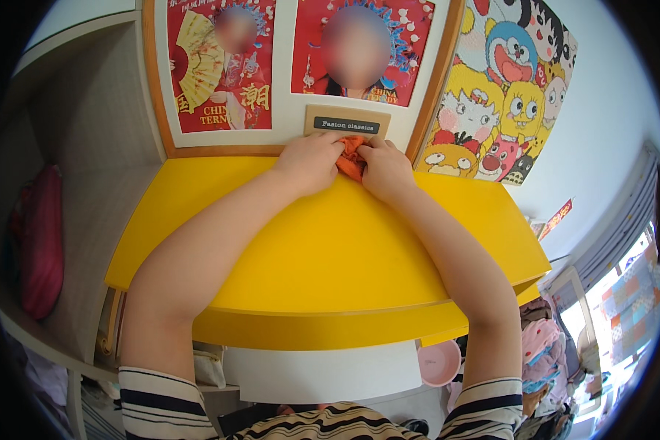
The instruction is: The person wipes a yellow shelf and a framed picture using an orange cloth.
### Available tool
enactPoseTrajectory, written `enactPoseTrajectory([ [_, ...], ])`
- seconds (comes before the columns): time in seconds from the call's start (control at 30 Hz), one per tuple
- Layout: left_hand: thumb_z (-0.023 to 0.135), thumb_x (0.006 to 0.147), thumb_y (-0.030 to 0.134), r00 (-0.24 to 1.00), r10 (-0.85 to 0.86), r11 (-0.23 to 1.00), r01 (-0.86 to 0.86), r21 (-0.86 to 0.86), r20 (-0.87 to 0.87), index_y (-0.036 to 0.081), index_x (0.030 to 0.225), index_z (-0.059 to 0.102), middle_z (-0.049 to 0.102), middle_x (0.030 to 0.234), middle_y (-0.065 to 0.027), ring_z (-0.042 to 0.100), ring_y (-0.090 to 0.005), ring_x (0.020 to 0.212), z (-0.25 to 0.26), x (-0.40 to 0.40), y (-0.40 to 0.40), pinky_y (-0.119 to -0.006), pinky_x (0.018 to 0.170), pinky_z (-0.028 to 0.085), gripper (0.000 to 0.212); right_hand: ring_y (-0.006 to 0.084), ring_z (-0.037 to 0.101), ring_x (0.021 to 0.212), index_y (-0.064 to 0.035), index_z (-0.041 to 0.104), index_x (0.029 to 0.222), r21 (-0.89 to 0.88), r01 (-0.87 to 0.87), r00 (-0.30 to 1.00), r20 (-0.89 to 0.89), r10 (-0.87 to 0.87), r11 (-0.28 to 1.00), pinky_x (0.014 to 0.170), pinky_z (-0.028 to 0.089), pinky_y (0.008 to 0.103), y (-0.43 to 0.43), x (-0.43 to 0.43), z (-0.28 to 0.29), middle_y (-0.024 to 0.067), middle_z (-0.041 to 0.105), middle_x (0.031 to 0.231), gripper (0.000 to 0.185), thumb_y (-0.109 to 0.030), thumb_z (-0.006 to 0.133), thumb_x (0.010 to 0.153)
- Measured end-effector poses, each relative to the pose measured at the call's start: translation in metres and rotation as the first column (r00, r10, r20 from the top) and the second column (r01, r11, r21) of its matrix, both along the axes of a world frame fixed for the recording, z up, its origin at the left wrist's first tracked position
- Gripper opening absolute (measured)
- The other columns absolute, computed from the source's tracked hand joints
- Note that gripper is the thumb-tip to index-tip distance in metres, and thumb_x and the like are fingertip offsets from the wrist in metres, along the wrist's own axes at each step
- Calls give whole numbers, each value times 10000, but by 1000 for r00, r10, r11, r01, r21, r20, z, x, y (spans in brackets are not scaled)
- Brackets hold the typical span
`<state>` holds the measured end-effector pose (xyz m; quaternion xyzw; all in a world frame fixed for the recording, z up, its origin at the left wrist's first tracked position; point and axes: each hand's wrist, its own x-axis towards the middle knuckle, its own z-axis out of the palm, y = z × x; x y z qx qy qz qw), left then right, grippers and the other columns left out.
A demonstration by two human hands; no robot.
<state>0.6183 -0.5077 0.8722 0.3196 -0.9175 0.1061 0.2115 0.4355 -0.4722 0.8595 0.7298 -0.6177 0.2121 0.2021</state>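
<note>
Between my two hands, at the back of the yellow tabletop [330, 247], is a crumpled orange cloth [353, 157]. My left hand [311, 164] grips its left side, fingers curled into the folds. From the right, my right hand [387, 166] pinches the same cloth. Both hands lie close to the lower edge of a wooden-framed picture display [225, 150] that leans upright behind the table. Just above the cloth, a tan card with a dark printed label [346, 125] sits in the frame. The fingertips are partly hidden by the cloth.
A cartoon-character picture panel [498, 104] stands right of the frame. Grey shelving [96, 104] with a pink bag [43, 242] borders the table's left side. Below the table are a white panel [324, 374] and a pink basin [440, 363]. Clothes [544, 357] are piled at the right.
</note>
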Motion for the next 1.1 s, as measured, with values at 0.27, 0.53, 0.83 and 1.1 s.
enactPoseTrajectory([
  [0.27, 601, 822, 123, 1000, -1, 1000, 0, -17, -23, 34, 1208, 564, 533, 1247, -106, 595, -311, 1048, -7, -3, -2, -436, 865, 503, 398, 277, 618, 1029, -113, 697, 981, 146, 185, 982, -64, -177, 972, 861, 519, 395, 2, -4, 15, 102, 637, 1069, 192, -149, 598, 820],
  [0.53, 554, 847, 59, 981, -170, 985, 171, -2, -91, 36, 1358, 455, 429, 1418, -117, 509, -320, 1212, -13, -14, 8, -423, 953, 481, 522, 289, 630, 1031, -16, 650, 1009, 20, 410, 912, 20, -410, 912, 826, 550, 352, -1, -25, 25, 160, 601, 1091, 196, -94, 632, 830],
  [0.83, 497, 823, -47, 958, -216, 976, 215, -22, -188, 9, 1390, 414, 353, 1499, -109, 463, -316, 1282, -4, -22, 17, -416, 980, 469, 576, 351, 595, 1027, 50, 483, 1079, -281, 363, 928, 21, -373, 888, 777, 554, 351, -4, -31, 37, 220, 534, 1077, 324, -35, 636, 807],
  [1.1, 558, 876, 82, 966, -226, 971, 234, 55, -123, 19, 1381, 435, 388, 1478, -122, 434, -306, 1312, -15, -23, 13, -407, 1044, 415, 524, 308, 603, 1048, 27, 583, 1045, -11, 409, 909, -80, -408, 913, 804, 550, 358, -12, -29, 15, 175, 600, 1074, 263, -98, 643, 820],
])
